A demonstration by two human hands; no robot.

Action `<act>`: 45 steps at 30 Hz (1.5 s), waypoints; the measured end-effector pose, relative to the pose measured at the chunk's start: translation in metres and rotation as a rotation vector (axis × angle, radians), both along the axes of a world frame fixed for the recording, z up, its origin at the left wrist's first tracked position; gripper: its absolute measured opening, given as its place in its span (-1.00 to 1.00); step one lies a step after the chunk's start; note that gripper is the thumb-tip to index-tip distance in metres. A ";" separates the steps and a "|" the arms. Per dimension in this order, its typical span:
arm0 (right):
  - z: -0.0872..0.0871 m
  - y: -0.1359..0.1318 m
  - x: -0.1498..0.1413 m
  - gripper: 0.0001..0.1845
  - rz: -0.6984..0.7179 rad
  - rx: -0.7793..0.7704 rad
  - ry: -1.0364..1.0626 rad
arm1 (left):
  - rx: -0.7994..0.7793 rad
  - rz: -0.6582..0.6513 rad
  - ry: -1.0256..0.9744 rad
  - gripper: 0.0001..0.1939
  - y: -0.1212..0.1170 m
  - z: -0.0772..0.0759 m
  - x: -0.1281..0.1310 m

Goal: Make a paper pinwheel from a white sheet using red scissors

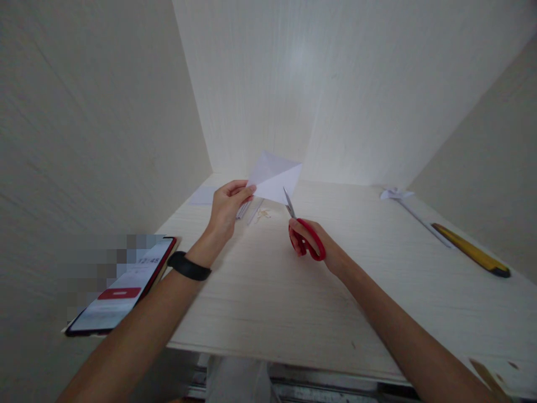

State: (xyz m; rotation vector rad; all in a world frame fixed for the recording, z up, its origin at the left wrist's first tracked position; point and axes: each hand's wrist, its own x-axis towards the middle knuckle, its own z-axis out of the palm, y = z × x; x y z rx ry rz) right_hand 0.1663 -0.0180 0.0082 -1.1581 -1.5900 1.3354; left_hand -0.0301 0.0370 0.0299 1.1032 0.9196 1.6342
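Note:
My left hand [227,205] pinches the lower left corner of a folded white paper [277,177] and holds it up above the pale wooden table [293,296]. My right hand [315,244] grips red-handled scissors [305,237], fingers through the loops. The blades [288,204] point up at the paper's lower edge and touch or nearly touch it. A black band sits on my left wrist [188,266].
A phone [126,288] with a lit screen lies at the table's left edge. Thin paper strips [250,211] lie under the raised paper. A white sheet [204,195] lies far left. At the right lie a folded paper piece [395,193], a long strip and a yellow utility knife [472,250].

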 end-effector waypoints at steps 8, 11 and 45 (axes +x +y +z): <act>-0.001 0.000 0.000 -0.46 -0.001 -0.017 0.019 | -0.007 -0.010 0.017 -0.82 -0.001 0.001 0.001; 0.001 -0.002 -0.001 -0.47 0.000 -0.016 0.023 | -0.012 -0.008 0.022 -0.80 -0.001 0.001 0.001; -0.003 0.002 0.000 -0.46 0.032 -0.017 0.031 | -0.020 -0.009 0.021 -0.78 0.000 0.000 0.002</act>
